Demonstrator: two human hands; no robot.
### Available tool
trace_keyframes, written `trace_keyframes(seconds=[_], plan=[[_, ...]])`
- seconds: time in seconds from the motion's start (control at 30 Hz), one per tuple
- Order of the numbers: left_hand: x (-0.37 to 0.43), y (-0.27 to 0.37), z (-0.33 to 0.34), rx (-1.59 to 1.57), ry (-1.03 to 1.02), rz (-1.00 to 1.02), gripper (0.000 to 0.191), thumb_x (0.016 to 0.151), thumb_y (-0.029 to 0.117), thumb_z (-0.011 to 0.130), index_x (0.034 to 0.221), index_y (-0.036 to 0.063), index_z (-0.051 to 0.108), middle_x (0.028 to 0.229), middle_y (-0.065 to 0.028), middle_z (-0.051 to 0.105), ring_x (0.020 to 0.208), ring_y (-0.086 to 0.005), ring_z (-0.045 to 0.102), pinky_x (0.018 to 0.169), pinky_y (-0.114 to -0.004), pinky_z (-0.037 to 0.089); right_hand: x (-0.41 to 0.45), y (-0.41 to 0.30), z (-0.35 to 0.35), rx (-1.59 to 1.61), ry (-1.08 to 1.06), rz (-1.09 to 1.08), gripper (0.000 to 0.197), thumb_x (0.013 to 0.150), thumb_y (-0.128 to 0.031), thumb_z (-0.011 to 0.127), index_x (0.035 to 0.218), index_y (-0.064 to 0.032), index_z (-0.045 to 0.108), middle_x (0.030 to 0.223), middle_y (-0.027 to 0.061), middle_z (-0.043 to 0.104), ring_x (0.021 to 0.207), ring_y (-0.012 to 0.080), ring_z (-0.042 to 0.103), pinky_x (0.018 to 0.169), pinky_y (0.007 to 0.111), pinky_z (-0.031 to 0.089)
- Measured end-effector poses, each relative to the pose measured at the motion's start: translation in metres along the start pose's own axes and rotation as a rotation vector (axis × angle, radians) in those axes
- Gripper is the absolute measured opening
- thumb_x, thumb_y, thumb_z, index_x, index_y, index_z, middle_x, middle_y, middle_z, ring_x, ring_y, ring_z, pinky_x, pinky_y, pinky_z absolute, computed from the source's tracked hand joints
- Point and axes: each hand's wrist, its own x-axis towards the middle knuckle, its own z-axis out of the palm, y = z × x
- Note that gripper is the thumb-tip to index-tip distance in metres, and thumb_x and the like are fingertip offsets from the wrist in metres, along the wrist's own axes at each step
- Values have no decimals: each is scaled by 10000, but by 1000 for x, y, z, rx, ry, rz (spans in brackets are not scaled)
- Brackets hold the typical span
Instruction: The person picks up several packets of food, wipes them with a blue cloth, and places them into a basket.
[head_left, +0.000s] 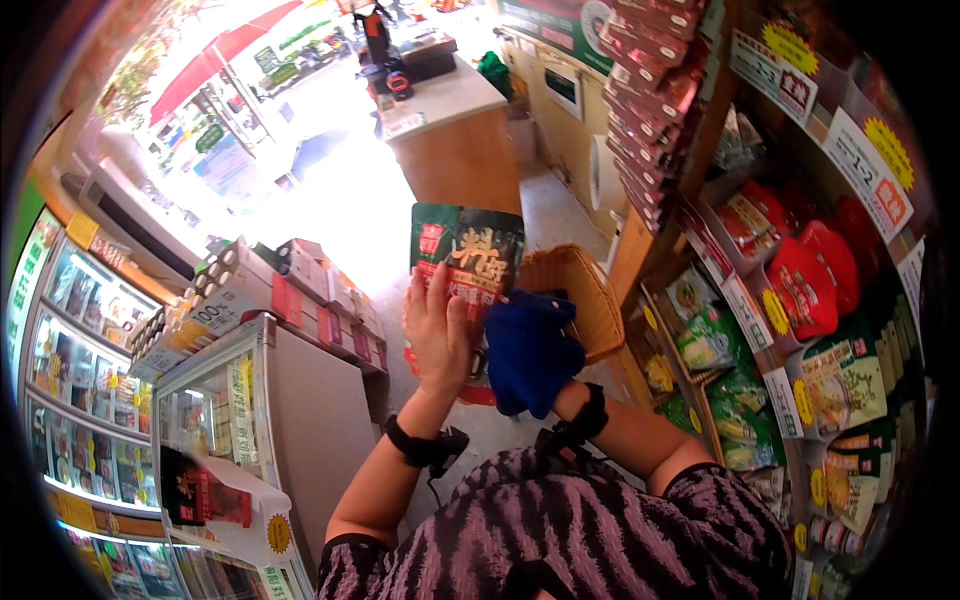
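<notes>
In the head view, a green and red printed foil stand-up pouch (480, 232) is held up before my body, its top edge away from me. My left hand (439, 334) lies flat across its front, with the fingers stretched toward the top. A dark blue cloth (529, 352) is bunched over my right hand at the pouch's right edge. The cloth hides the right fingers, and what they do behind it cannot be seen. Beyond the cloth stands a brown wicker-style basket (600, 300), with its near left part covered.
Shelves of packaged food (840, 382) line the right side, with red packets (652, 97) hanging above. On the left are a glass-fronted freezer (322, 405), stacked cartons (322, 292) and lit refrigerators (82, 375). A wooden counter (457, 161) stands ahead beside a bright doorway.
</notes>
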Motion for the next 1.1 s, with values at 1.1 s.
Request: trace_keyframes(seconds=[1.1], plan=[[-84,-187,264,-875,-498,-1237,131,855,157,605,942,62,582,715,-1,572,575,-115,517,527,-267,446,-139,162,-77,1872,319,1738,394,871,-465,442,727,-98,442,611,65,474,611,288,600,329,351,408]])
